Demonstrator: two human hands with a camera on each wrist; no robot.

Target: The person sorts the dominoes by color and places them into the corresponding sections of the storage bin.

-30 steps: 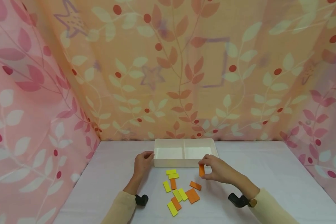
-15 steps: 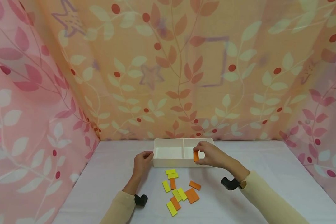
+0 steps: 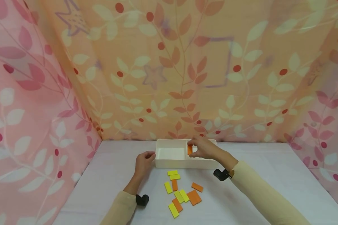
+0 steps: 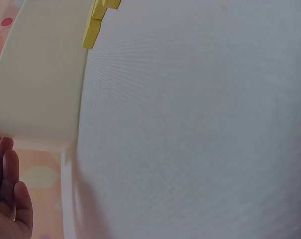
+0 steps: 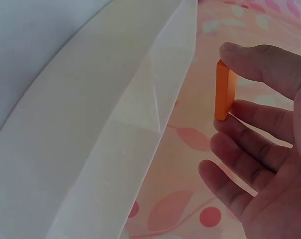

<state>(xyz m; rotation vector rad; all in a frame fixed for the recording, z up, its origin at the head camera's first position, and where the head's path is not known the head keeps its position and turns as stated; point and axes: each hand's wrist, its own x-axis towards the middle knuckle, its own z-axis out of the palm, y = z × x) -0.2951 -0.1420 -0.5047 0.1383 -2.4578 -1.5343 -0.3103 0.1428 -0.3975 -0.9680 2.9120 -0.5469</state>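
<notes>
My right hand pinches an orange block between thumb and fingers, over the right compartment of the white two-part box. In the right wrist view the thin orange block is held by its ends, apart from the box wall. My left hand is at the box's left end, its fingertips touching or very close to the corner. The left wrist view shows its fingers extended beside the box end, holding nothing. The left compartment shows a bare floor; my right hand hides part of the right one.
Several yellow blocks and orange blocks lie scattered on the white tablecloth in front of the box, some touching or overlapping. A patterned curtain stands behind the table, and pink cloth hangs along the sides.
My right hand has carried the orange block from in front of the box, up and leftward, to over the right compartment. The left hand has stayed at the box's left end.
</notes>
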